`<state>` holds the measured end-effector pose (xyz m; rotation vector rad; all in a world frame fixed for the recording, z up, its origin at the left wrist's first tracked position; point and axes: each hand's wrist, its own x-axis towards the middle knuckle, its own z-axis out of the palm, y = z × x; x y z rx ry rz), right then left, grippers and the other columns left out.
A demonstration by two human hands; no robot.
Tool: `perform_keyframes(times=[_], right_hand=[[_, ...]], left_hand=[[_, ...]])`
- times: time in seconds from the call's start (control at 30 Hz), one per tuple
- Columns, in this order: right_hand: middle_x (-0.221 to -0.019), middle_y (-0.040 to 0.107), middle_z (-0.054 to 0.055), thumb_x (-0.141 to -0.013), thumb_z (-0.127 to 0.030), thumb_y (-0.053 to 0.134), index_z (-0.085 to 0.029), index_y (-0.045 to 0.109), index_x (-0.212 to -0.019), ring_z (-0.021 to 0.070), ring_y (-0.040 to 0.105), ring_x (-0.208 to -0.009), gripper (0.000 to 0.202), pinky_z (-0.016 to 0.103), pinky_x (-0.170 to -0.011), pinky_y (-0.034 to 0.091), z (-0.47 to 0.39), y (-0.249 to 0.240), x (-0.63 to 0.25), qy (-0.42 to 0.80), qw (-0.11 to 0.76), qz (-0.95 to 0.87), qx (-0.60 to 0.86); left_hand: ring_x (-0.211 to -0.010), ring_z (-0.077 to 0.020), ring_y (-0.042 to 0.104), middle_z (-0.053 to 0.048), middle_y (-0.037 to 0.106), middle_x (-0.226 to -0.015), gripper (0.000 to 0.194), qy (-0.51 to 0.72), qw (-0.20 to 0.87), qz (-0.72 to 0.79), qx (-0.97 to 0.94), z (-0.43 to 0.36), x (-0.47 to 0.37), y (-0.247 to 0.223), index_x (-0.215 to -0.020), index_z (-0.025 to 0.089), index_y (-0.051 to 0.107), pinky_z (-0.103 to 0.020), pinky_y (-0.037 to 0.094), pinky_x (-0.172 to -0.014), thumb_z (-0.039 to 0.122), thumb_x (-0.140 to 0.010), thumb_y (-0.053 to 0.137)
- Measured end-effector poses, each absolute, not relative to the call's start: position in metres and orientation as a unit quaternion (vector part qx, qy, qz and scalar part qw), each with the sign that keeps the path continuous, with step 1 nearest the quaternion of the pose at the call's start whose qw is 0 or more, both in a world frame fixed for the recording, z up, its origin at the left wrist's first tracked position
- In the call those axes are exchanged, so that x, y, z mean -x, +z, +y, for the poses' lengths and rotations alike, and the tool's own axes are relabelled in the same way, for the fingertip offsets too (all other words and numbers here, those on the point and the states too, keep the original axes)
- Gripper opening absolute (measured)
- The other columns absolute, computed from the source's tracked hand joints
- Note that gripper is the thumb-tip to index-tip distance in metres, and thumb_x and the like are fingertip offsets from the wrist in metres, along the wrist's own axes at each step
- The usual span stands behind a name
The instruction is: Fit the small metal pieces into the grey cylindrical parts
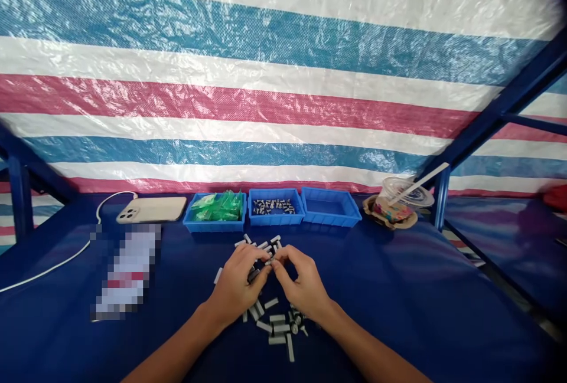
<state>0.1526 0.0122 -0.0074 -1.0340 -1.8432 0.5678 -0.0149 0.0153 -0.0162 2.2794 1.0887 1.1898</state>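
Note:
My left hand (241,280) and my right hand (302,277) meet over the middle of the table, thumbs and fingers pinched together. Between the fingertips is a small grey part (270,261), mostly hidden and too small to name. Several short, light-grey rectangular bars (277,329) lie loose beyond and in front of the hands. Beside the near bars, close to my right wrist, is a small cluster of metal pieces with round heads (295,328). My left fingers cover some of the far pieces.
A blue bin with green packets (215,226), a blue bin of small metal parts (277,219) and a third blue bin (332,218) stand behind. Left are a phone (155,209), a white cable (98,212) and a blurred sheet (130,268); right, a plastic cup (401,191).

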Motion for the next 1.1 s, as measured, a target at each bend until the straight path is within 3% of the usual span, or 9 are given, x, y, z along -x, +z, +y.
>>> perform_keyframes(times=[0.17,0.33,0.57,0.67,0.8,0.93,1.1], right_hand=[[-0.075,0.058,0.001,-0.084,-0.017,0.05,-0.023,0.053,-0.09,0.0163,0.057,-0.068,0.009,0.03,-0.062,0.048,0.011,-0.006,-0.155,0.249,0.441,-0.765,0.398],[-0.074,0.059,0.002,-0.085,-0.012,0.05,-0.023,0.055,-0.096,0.0168,0.056,-0.068,0.017,0.03,-0.06,0.046,0.013,-0.004,-0.161,0.176,0.424,-0.813,0.359],[-0.075,0.06,0.002,-0.083,-0.013,0.055,-0.022,0.057,-0.097,0.017,0.057,-0.07,0.017,0.032,-0.068,0.048,0.064,0.022,-0.186,-0.021,0.548,-0.718,0.429],[-0.083,0.061,0.006,-0.085,-0.022,0.055,-0.02,0.061,-0.095,0.0213,0.056,-0.081,0.011,0.037,-0.075,0.047,0.095,0.024,-0.19,-0.069,0.471,-0.732,0.487],[-0.111,0.058,0.013,-0.08,-0.038,0.062,-0.02,0.059,-0.108,0.0318,0.049,-0.108,0.033,0.047,-0.085,0.04,0.106,0.003,-0.185,-0.094,0.323,-0.78,0.527],[-0.099,0.065,0.007,-0.084,-0.021,0.056,-0.021,0.059,-0.092,0.025,0.052,-0.106,0.008,0.048,-0.096,0.027,0.096,-0.024,-0.184,-0.084,0.299,-0.821,0.478],[-0.086,0.067,0.002,-0.082,-0.009,0.053,-0.021,0.056,-0.082,0.0201,0.056,-0.097,0.012,0.048,-0.101,0.02,0.089,-0.037,-0.188,-0.085,0.32,-0.837,0.435]], left_hand=[[-0.084,-0.019,0.057,-0.006,0.062,-0.086,0.01,0.416,0.225,0.389,-0.791,0.015,0.017,-0.013,-0.094,0.021,0.055,-0.032,0.048,-0.074,0.018,-0.088,0.048],[-0.08,-0.0177,0.058,-0.005,0.062,-0.083,0.015,0.4,0.257,0.395,-0.786,0.015,0.02,-0.009,-0.093,0.02,0.057,-0.029,0.048,-0.071,0.021,-0.091,0.042],[-0.106,-0.0237,0.054,-0.009,0.062,-0.108,0.025,0.324,0.158,0.512,-0.78,0.032,0.039,-0.006,-0.11,0.018,0.056,-0.039,0.045,-0.091,0.03,-0.092,0.043],[-0.117,-0.027,0.048,-0.011,0.057,-0.123,0.04,0.265,0.118,0.548,-0.785,0.037,0.044,-0.013,-0.126,0.017,0.049,-0.045,0.041,-0.097,0.037,-0.092,0.042],[-0.123,-0.0292,0.044,-0.01,0.05,-0.134,0.049,0.181,0.1,0.543,-0.814,0.033,0.04,-0.02,-0.135,0.021,0.042,-0.051,0.038,-0.098,0.043,-0.091,0.041],[-0.127,-0.0307,0.04,-0.009,0.046,-0.139,0.051,0.139,0.084,0.532,-0.831,0.029,0.036,-0.021,-0.134,0.024,0.043,-0.054,0.033,-0.101,0.045,-0.088,0.046],[-0.126,-0.0297,0.039,-0.009,0.047,-0.137,0.046,0.136,0.085,0.536,-0.829,0.03,0.037,-0.021,-0.13,0.024,0.046,-0.052,0.032,-0.101,0.044,-0.088,0.046]])
